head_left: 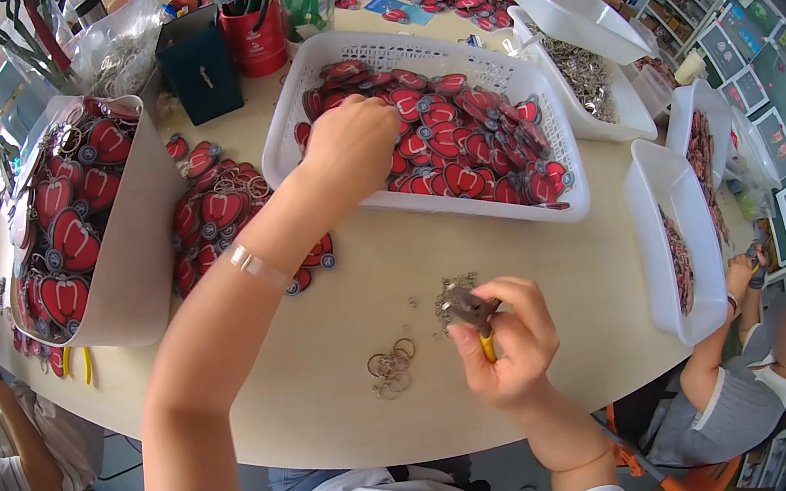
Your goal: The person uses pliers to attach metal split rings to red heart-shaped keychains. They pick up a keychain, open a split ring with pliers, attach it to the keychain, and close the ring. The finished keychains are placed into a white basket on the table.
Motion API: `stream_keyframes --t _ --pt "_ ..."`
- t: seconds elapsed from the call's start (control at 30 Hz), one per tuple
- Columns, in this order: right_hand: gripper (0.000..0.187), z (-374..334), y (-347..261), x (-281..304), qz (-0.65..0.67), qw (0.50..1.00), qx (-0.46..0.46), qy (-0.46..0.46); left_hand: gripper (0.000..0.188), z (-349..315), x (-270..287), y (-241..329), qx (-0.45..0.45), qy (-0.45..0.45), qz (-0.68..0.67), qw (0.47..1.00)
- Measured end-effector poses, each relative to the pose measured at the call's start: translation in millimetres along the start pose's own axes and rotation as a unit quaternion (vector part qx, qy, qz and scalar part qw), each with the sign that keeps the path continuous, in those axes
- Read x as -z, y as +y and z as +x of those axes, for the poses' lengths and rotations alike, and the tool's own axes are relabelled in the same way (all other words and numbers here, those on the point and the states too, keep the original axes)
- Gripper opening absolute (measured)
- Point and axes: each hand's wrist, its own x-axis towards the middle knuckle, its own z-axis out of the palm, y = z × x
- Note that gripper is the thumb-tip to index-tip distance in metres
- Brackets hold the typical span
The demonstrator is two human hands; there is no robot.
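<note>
pliers (472,308) are pinched btwn R hand (515,344) fingers, near metal rings (392,367); L hand (357,145) is dipped into white basket (285,120) w/ red tags (500,145), finger state can't be told tbh

Red heart-shaped pieces (444,143) heaped in white basket (286,105); yellow-handled pliers (470,308) held.

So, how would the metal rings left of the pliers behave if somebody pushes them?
The metal rings look thin and shiny, so each is probably stiff and light. They lie loosely overlapped, so a push would likely spread them. Being mostly flat on the table, they seem apt to slide rather than roll.
</note>
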Motion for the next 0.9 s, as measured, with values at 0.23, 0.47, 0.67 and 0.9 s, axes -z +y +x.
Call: stream_keyframes --t 0.23,0.47,0.67,0.9 --pt "0.014 7.0 16.9 1.6 -0.006 0.991 -0.131 -0.018 0.014 42.4 -24.3 10.3 -0.053 -0.115 0.098 0.987" --pt "0.013 -7.9 28.1 -24.8 -0.054 0.980 -0.095 -0.166 0.010 22.2 1.9 15.8 -0.012 -0.057 0.081 0.995" --pt "0.013 -6.1 23.1 -26.7 -0.009 0.971 -0.047 -0.234 0.014 -40.8 16.1 1.6 0.112 0.215 -0.159 0.957" --pt "0.016 -9.3 20.9 -28.6 -0.028 0.949 -0.048 -0.311 0.012 -137.6 32.7 6.2 0.280 0.130 -0.739 0.599"
